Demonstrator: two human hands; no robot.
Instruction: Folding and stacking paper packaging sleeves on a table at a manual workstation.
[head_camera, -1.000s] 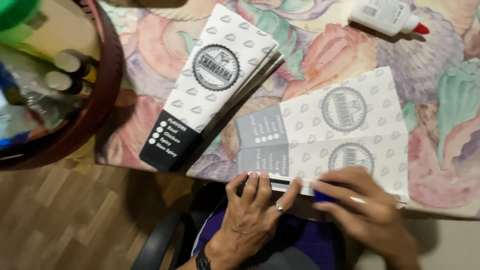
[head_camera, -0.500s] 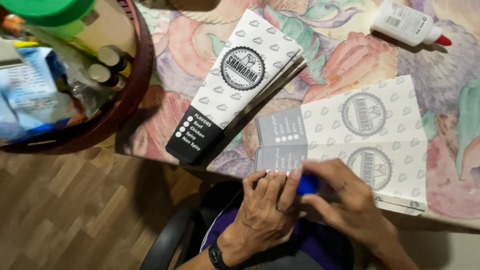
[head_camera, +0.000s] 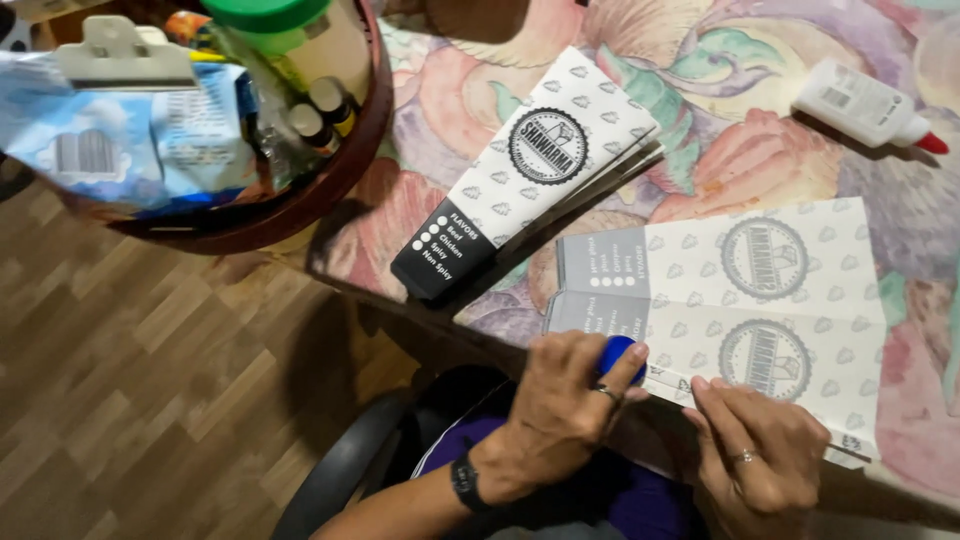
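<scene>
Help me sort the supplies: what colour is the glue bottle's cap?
Red; the glue bottle itself is white. The head view shows it best, top right.

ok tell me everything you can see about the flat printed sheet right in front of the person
The flat printed sheet is white paper patterned with small grey icons, bearing two round emblems and a grey panel at its left end. A crease runs along its length. It lies unfolded on the floral tablecloth at the table's near edge. The left hand presses a blue object against its near edge, while the right hand holds that edge down with its fingertips.
</scene>
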